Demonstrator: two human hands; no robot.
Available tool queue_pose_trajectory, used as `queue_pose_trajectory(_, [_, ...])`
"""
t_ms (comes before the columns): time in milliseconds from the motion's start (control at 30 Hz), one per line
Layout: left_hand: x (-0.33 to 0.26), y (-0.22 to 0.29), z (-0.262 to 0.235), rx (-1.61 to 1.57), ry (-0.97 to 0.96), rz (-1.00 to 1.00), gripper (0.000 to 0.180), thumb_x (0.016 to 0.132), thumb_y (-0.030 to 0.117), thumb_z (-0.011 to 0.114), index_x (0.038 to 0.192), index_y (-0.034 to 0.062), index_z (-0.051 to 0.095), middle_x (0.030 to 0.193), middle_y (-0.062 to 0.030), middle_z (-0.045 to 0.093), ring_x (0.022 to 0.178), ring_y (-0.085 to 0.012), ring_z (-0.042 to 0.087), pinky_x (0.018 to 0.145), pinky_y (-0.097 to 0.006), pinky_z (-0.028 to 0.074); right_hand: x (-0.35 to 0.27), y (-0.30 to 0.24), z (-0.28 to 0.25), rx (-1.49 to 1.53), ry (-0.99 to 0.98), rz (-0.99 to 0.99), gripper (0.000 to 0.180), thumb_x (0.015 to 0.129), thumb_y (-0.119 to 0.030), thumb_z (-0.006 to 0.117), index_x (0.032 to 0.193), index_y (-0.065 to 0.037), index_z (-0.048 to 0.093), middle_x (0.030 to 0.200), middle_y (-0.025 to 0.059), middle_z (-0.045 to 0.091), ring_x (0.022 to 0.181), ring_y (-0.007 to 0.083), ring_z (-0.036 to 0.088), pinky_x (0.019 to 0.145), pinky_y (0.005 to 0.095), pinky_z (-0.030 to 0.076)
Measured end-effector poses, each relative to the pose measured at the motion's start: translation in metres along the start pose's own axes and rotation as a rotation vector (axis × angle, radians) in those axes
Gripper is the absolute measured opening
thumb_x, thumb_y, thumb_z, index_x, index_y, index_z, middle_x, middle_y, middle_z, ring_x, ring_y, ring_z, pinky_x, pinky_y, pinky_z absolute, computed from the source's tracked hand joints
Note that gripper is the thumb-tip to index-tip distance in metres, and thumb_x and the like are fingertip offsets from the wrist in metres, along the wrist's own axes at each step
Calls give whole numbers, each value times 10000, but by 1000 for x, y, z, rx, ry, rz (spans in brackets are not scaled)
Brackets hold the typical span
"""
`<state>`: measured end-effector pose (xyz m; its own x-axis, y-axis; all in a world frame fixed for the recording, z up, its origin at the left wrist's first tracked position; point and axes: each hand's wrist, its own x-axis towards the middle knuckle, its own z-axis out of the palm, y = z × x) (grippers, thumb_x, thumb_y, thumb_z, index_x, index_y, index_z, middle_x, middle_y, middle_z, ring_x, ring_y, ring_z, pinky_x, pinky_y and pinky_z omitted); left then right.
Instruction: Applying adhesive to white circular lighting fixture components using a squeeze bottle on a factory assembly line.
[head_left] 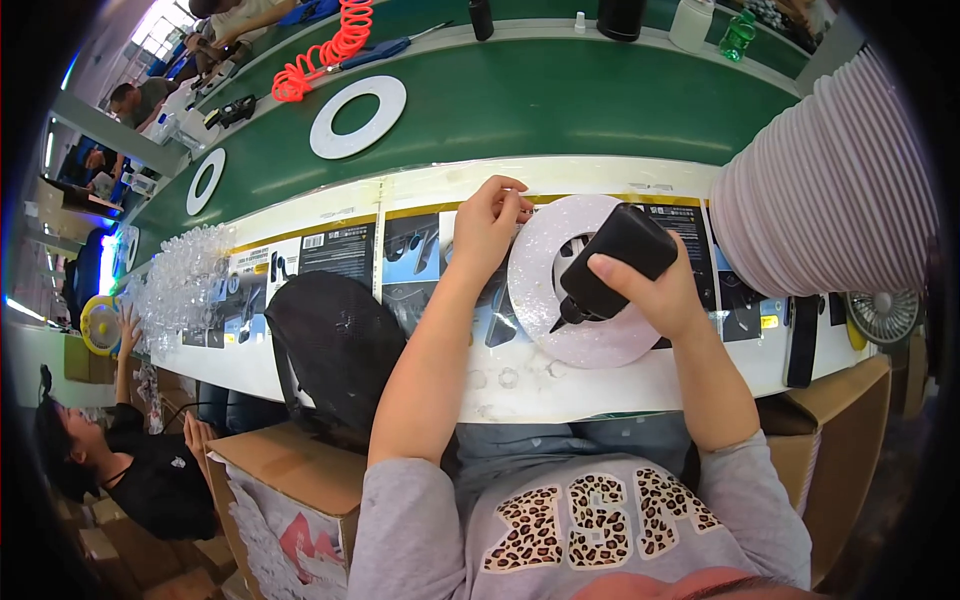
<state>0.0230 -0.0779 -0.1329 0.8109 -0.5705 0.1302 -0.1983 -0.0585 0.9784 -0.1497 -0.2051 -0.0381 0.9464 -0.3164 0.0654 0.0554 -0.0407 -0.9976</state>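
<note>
Head view: ribbed duct [820,190] beside glitter ring [560,262]

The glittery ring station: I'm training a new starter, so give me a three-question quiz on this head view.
1. True or false: the right hand holds a black bottle with its nozzle tipped down toward the glittery ring.
2. Where is the left hand?
A. On the upper left edge of the glittery ring
B. Inside the cardboard box
C. On the orange coiled hose
3. Fill in: two more white rings lie on the ____ belt beyond the bench.

Key: 1 true; 2 A; 3 green.
</note>
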Motion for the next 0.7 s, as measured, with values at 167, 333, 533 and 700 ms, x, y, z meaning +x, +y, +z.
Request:
queue_pose_trajectory(167, [-1, 1, -2, 9, -1, -6, 140, 890, 61, 467, 966, 1, 569, 768, -114, 659, 692, -146, 648, 638, -252, 502, 6, -1, -13, -83, -48, 16, 194, 760, -160, 692, 853, -7, 618, 753, 44, 635, 693, 109, 601, 641, 243, 475])
queue_pose_trajectory(333, [-1, 7, -1, 15, -33, -37, 156, 910, 45, 441, 995, -12, 558, 813, -115, 632, 738, -138, 612, 691, -238, 501, 7, -1, -12, -108, -75, 35, 198, 765, -164, 692, 854, -2, 619, 746, 43, 632, 690, 104, 598, 638, 240, 471])
queue_pose_trajectory(533, [0, 4, 0, 4, 0, 6, 145, 893, 62, 465, 966, -6, 570, 768, -116, 656, 682, -141, 638, 642, -251, 503, 7, 1, -12, -128, -91, 20, 204, 769, -173, 693, 854, -2, 620, 743, 38, 629, 687, 99, 590, 633, 233, 465])
queue_pose_trajectory(700, [-2, 5, -2, 22, -11, -10, 146, 902, 55, 454, 977, -7, 563, 790, -112, 646, 705, -139, 630, 662, -243, 502, 6, 2, -9, -131, -94, 25, 204, 767, -176, 696, 841, -4, 616, 734, 33, 624, 678, 94, 582, 627, 230, 459])
